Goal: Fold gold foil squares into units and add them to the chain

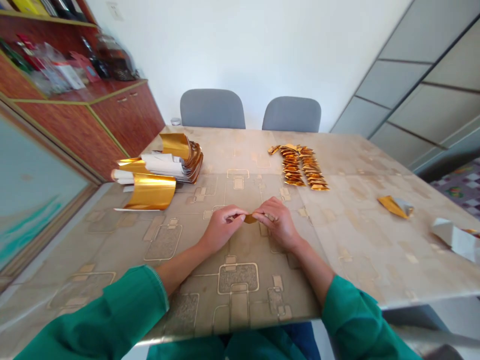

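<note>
My left hand and my right hand meet above the middle of the patterned table. Both pinch a small folded gold foil piece, mostly hidden by my fingers. Beyond my hands lie two rough rows of folded gold pieces. To the far left stands a curled stack of gold foil sheets with white backing. A loose gold-and-white folded piece and a white sheet with gold edging lie to the right.
Two grey chairs stand beyond the far table edge. A reddish-brown wooden cabinet with bottles and packets on it stands at the left. A large framed panel stands near the left edge. Grey sliding doors fill the right.
</note>
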Demonstrator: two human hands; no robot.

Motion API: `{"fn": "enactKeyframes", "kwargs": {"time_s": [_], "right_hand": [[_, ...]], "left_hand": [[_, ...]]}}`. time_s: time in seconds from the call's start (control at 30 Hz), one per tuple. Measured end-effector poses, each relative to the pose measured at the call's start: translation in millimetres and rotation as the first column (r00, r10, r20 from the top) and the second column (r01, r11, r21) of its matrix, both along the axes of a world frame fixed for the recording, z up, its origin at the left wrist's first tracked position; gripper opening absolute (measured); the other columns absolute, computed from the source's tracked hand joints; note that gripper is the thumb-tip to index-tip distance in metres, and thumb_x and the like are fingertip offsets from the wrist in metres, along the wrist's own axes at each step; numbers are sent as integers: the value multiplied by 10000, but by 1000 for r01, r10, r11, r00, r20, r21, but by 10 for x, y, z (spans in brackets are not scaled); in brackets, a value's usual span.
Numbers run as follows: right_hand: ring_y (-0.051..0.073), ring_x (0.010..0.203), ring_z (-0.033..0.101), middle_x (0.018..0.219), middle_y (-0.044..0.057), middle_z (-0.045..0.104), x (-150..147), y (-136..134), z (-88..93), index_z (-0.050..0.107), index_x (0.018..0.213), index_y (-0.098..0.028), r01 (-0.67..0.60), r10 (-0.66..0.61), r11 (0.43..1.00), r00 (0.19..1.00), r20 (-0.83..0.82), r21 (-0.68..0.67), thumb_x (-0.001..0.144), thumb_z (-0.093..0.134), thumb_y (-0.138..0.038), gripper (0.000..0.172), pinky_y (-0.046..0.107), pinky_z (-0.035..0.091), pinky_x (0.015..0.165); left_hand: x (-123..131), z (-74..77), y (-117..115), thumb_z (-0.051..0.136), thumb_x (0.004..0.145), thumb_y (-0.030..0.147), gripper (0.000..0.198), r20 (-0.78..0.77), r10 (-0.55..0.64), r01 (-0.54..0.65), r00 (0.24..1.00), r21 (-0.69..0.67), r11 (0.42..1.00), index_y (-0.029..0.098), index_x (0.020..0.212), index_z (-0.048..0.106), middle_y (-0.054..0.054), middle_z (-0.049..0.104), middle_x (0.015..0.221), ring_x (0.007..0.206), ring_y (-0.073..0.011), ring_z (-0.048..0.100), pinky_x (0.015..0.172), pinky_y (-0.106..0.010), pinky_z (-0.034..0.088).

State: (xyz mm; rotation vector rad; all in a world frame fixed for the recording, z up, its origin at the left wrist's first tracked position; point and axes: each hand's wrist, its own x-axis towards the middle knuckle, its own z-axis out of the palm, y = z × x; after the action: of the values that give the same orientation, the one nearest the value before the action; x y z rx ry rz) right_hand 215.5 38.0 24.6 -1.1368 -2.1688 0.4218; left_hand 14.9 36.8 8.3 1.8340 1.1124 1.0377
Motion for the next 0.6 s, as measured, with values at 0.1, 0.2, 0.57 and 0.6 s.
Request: {"fn": "enactKeyframes", "kwargs": {"time_s": [0.1, 0.2, 0.57, 0.6], "right_hand": [[166, 747, 567, 749, 25, 695, 7, -11, -79, 725, 823, -220, -7, 7, 1000, 1000, -5, 30, 994, 505, -429, 349, 309, 412, 784], [159, 734, 562, 747, 21, 691, 34, -2, -108, 723, 820, -216, 0, 0, 999, 1000, -9, 34, 992, 510, -419, 340, 299, 411, 763], [134, 664, 546, 689, 12, 653, 92, 0, -107, 709, 811, -193, -32, 47, 991, 992, -116, 134, 969, 581, -309, 235, 275, 405, 669], [133, 660, 545, 684, 11, 651, 98, 1, -100, 710, 807, -191, -30, 45, 991, 992, -119, 129, 968, 585, -304, 232, 275, 405, 668]], "left_hand": [[-49, -31, 17, 570, 849, 295, 248, 9, -31, 31, 999, -23, 999, 153, 893, 769, -30, 677, 729, 583, -108, 555, 535, -210, 430], [-82, -60, 64, 574, 846, 290, 268, 46, -57, 61, 997, -75, 995, 140, 942, 774, -44, 706, 737, 581, -111, 575, 538, -212, 450], [-103, -59, 112, 706, 762, 344, 273, 204, 38, 52, 978, -417, 907, 118, 904, 767, -61, 748, 718, 605, -137, 664, 539, -207, 521], [-106, -56, 117, 718, 757, 350, 269, 215, 42, 56, 976, -433, 900, 121, 889, 765, -62, 749, 721, 619, -141, 672, 544, -209, 526]]}}
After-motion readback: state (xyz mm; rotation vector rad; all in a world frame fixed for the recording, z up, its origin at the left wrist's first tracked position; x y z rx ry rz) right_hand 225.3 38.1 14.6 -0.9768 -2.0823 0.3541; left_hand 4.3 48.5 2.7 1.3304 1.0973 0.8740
